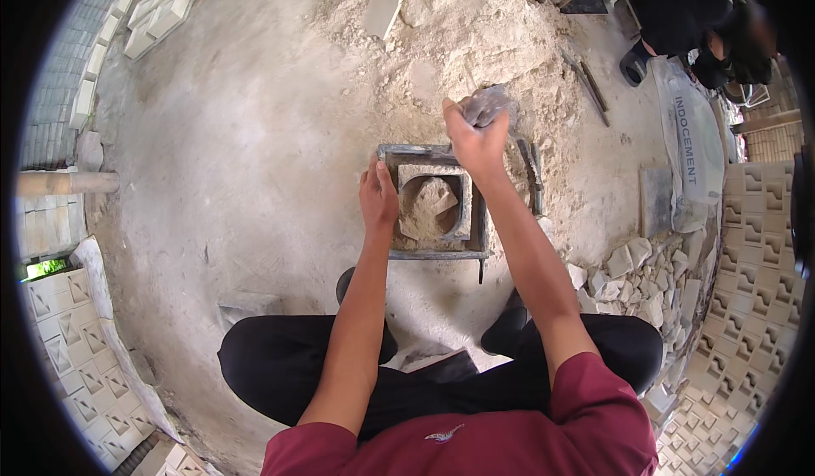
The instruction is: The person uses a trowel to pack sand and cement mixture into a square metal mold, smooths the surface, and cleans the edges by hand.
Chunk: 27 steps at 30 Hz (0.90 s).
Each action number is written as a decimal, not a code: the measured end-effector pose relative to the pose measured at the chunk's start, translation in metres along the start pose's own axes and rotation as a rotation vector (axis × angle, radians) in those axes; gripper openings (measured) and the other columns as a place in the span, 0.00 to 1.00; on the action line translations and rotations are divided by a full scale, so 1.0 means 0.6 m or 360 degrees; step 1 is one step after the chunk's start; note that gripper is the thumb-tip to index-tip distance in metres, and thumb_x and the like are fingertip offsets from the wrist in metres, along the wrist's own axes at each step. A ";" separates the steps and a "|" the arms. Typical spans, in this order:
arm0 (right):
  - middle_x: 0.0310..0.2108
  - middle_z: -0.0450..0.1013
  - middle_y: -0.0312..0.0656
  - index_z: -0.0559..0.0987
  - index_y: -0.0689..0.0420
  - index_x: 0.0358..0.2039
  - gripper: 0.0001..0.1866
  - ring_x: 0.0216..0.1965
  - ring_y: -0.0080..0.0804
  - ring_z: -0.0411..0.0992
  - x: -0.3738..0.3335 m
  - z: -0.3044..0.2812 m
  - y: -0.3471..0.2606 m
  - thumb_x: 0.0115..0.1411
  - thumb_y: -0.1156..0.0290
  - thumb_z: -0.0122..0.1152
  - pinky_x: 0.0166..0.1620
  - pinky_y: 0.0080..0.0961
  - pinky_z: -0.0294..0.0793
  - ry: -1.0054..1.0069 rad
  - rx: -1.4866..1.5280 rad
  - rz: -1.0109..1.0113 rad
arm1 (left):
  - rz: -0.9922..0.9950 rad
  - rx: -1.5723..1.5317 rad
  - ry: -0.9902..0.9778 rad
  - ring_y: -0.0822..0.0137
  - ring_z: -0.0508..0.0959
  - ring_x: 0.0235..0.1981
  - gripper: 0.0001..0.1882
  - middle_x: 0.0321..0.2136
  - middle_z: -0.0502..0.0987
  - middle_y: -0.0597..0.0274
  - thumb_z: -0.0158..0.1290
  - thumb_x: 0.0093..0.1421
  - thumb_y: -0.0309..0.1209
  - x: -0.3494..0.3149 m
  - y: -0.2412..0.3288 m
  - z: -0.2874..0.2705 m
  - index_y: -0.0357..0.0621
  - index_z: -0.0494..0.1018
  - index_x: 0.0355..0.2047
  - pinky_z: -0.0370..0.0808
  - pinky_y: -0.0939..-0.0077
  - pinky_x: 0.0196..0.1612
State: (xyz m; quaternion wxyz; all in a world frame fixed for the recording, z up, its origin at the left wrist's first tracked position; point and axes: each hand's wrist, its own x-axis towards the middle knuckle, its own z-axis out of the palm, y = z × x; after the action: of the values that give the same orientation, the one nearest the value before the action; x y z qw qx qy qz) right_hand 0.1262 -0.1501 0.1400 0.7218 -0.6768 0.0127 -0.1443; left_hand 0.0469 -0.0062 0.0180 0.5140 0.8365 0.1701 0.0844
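A dark square mould frame (437,255) lies on the ground between my feet. Inside it sits a smaller block form (416,172) with a rounded hollow, and pale powder and a broken chunk (435,197) lie in the hollow. My left hand (379,194) holds the frame's left wall near its far corner. Just beyond the far right corner, my right hand (480,143) is closed around a grey, dusty lump (486,105); whether it is a stone or a tool head I cannot tell. It is raised over the near edge of the powder pile (475,43).
Dark bars (532,174) lie right of the frame, with thin rods (587,90) farther off. Broken pale slabs (632,276) heap at right near a white sack (689,149). Another person (679,9) works at far right. Patterned blocks (751,255) are stacked at both sides.
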 end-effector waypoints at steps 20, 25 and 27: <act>0.14 0.60 0.29 0.65 0.58 0.13 0.18 0.19 0.15 0.55 -0.023 0.051 -0.004 0.53 0.74 0.63 0.22 0.22 0.57 -0.0225 0.0099 0.0198 | -0.0010 0.0037 0.0029 0.46 0.70 0.48 0.28 0.45 0.74 0.43 0.30 0.69 0.43 0.003 -0.015 -0.014 0.36 0.65 0.57 0.65 0.59 0.53; 0.13 0.62 0.28 0.68 0.58 0.14 0.15 0.19 0.13 0.57 -0.029 0.075 0.016 0.53 0.76 0.62 0.22 0.21 0.58 -0.0385 0.0048 -0.0098 | -0.0052 -0.0014 -0.0028 0.48 0.70 0.48 0.32 0.46 0.73 0.44 0.25 0.69 0.49 -0.001 -0.022 -0.013 0.38 0.67 0.56 0.64 0.61 0.54; 0.13 0.62 0.28 0.69 0.58 0.14 0.14 0.19 0.13 0.57 -0.028 0.082 -0.003 0.53 0.77 0.62 0.22 0.20 0.59 -0.0338 0.0009 -0.0056 | -0.0093 0.0006 -0.0027 0.48 0.70 0.48 0.32 0.46 0.73 0.44 0.25 0.69 0.49 -0.001 -0.023 -0.015 0.38 0.67 0.55 0.64 0.61 0.54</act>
State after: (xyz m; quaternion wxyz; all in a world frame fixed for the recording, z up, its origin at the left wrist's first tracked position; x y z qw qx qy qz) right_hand 0.1202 -0.0984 0.1427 0.7183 -0.6864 -0.0762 -0.0846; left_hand 0.0407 0.0067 0.0097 0.5161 0.8329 0.1902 0.0619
